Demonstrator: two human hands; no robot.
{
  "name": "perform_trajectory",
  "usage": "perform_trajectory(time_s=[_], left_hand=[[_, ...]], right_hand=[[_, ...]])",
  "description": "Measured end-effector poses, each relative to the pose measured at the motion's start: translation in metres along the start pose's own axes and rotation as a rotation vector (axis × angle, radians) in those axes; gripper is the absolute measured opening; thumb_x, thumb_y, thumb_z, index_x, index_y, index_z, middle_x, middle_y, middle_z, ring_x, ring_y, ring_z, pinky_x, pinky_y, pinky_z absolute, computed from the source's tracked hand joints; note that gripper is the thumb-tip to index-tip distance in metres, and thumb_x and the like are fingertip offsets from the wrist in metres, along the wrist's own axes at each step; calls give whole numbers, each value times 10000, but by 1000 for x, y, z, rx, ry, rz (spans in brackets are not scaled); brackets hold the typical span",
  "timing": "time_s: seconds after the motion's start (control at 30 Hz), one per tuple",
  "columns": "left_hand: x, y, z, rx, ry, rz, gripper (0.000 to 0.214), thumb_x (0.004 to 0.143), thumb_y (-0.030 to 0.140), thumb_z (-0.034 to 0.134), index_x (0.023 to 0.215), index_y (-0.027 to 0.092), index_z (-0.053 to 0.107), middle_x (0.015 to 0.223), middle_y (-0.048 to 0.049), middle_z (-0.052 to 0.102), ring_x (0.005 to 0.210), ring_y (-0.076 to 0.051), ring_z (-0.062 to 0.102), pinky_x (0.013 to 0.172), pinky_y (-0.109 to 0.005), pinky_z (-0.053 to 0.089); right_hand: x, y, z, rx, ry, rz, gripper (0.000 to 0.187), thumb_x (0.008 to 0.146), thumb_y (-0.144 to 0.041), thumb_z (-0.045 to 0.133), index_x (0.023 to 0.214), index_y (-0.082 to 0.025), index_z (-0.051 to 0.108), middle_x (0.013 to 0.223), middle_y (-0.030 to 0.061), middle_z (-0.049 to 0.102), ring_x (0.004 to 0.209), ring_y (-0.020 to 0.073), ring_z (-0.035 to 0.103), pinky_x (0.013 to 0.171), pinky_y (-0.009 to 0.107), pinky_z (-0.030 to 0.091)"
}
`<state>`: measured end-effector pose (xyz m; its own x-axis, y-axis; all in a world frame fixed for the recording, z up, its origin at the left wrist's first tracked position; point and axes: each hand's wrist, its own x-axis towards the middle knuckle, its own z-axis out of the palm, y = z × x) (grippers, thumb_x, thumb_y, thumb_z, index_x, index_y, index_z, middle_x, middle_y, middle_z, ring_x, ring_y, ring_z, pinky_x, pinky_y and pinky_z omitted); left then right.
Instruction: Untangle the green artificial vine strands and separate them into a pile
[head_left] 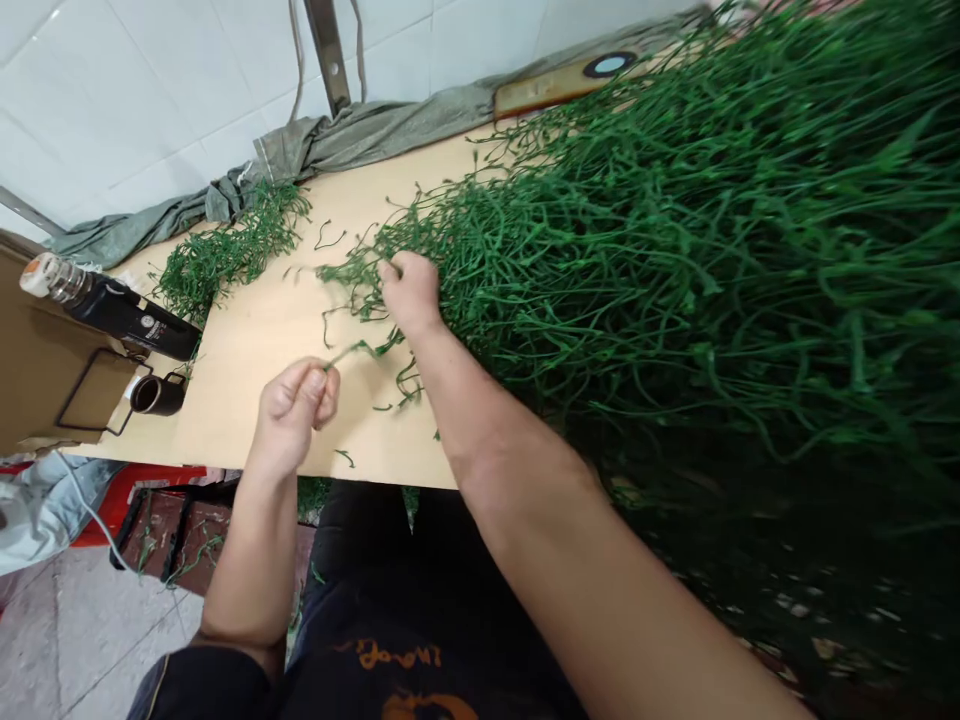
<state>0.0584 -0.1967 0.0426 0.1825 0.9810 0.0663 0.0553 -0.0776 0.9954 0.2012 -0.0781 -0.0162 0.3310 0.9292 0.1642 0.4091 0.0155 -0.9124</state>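
Observation:
My left hand is closed in a pinch above the board, with the end of a thin green stem between thumb and fingers; the stem points off to the right. At the left edge of a big heap of long green stems, my right hand is closed, thumb pressed on its fingers, around some stem ends. Those ends are a little blurred and stick out to the left of the fist. Loose green bits lie on the tan board between and below the hands.
A smaller pile of short green pieces lies at the back left. Beside it are a dark thermos flask and a dark mug. Grey cloth and a yellowish flat bar run along the tiled wall.

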Motion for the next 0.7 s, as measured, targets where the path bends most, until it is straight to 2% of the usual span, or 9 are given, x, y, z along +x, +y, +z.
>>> perform_trajectory(time_s=[0.07, 0.17, 0.33, 0.47, 0.53, 0.67, 0.7], left_hand=[[0, 7, -10, -9, 42, 16, 327, 759, 454, 604, 647, 168, 492, 427, 82, 249, 387, -36, 207, 401, -194, 165], [6, 5, -20, -46, 79, -2, 306, 760, 436, 603, 665, 162, 505, 416, 94, 208, 383, -35, 194, 408, -192, 168], [13, -11, -22, -36, 42, -40, 300, 751, 441, 607, 685, 160, 526, 412, 90, 247, 391, -37, 205, 418, -191, 185], [12, -12, -30, 38, 56, -28, 285, 763, 434, 598, 702, 158, 558, 423, 79, 294, 405, -39, 251, 432, -186, 217], [7, -6, -39, 104, -59, -74, 284, 765, 426, 602, 702, 149, 594, 438, 62, 351, 421, -43, 298, 447, -185, 256], [-7, 18, -62, 313, -570, -231, 297, 758, 413, 609, 693, 136, 694, 556, -46, 561, 492, -92, 465, 499, -222, 383], [-10, 24, -67, 361, -650, -237, 292, 759, 408, 606, 698, 142, 710, 602, -74, 600, 527, -114, 508, 525, -239, 416]], right_hand=[[2, 3, -2, 100, -11, -19, 320, 811, -247, 483, 537, -203, 323, 570, -23, 336, 614, 113, 322, 670, 266, 319], [-2, 5, -1, 235, -78, -57, 305, 796, -266, 501, 525, -191, 384, 548, -28, 364, 599, 101, 347, 645, 254, 318], [-6, 7, 5, 324, -136, -57, 323, 775, -398, 535, 551, -176, 464, 524, -40, 363, 543, 80, 322, 576, 252, 278], [-5, 7, 7, 350, -205, -53, 327, 752, -429, 565, 569, -167, 496, 535, -38, 392, 542, 74, 333, 576, 254, 283], [-4, 5, 5, 404, -225, -41, 321, 761, -413, 564, 572, -161, 501, 546, -37, 405, 544, 70, 341, 580, 251, 294], [-3, 0, -1, 516, -200, -16, 368, 779, -456, 550, 563, -165, 482, 546, -40, 380, 544, 62, 334, 572, 233, 307], [-3, -1, -3, 538, -202, -7, 386, 777, -486, 546, 568, -168, 480, 550, -39, 380, 538, 61, 328, 557, 229, 304]])
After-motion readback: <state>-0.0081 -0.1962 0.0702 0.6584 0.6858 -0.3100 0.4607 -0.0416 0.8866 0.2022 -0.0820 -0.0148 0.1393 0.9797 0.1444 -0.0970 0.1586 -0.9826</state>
